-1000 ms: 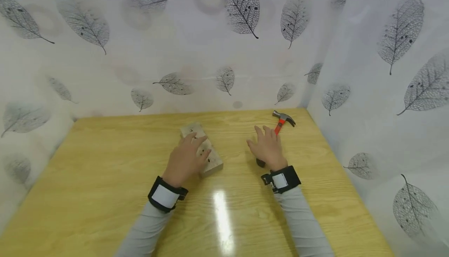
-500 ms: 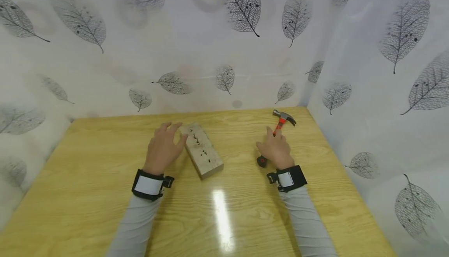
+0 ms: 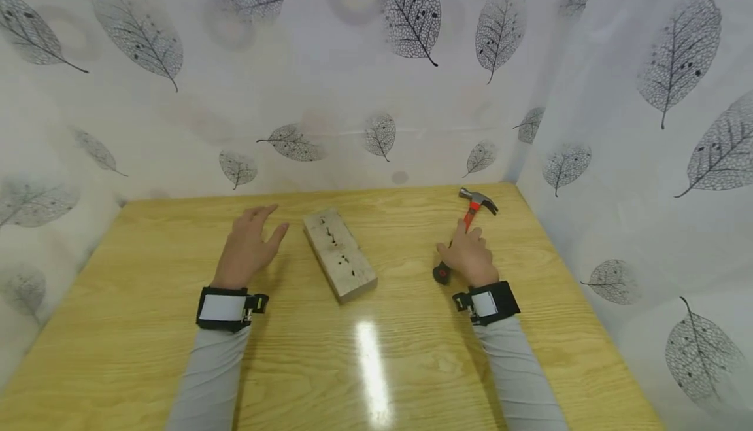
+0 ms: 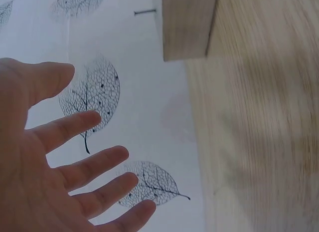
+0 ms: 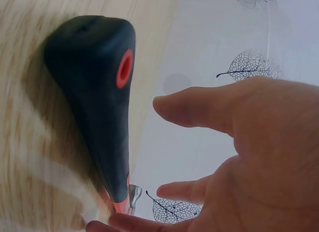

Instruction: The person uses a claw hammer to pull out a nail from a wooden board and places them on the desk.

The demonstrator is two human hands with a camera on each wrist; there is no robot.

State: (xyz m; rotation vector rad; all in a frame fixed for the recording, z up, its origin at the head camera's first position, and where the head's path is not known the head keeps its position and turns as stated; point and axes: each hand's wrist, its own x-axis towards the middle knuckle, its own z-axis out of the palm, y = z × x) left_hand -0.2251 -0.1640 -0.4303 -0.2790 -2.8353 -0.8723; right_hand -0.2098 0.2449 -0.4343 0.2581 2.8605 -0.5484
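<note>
A wooden block point(image 3: 347, 267) with dark holes in its top lies on the table. A nail point(image 4: 145, 12) sticks out of the block point(image 4: 187, 27) in the left wrist view. My left hand point(image 3: 243, 248) is held to the left of the block, apart from it, fingers spread and holding nothing. Over the handle of a claw hammer point(image 3: 472, 210) is my right hand point(image 3: 470, 258), which hides part of it. In the right wrist view the thumb stands apart from the black handle point(image 5: 97, 92), and the fingertips point(image 5: 122, 219) overlap the red neck.
The light wood table point(image 3: 312, 372) meets a leaf-patterned white curtain point(image 3: 341, 91) at the back and along the sides. The hammer lies near the far right corner, its steel head point(image 3: 479, 199) toward the back.
My left hand has moved left, from over the block to beside it. My right hand has shifted slightly right along the hammer's handle. Block and hammer lie where they were.
</note>
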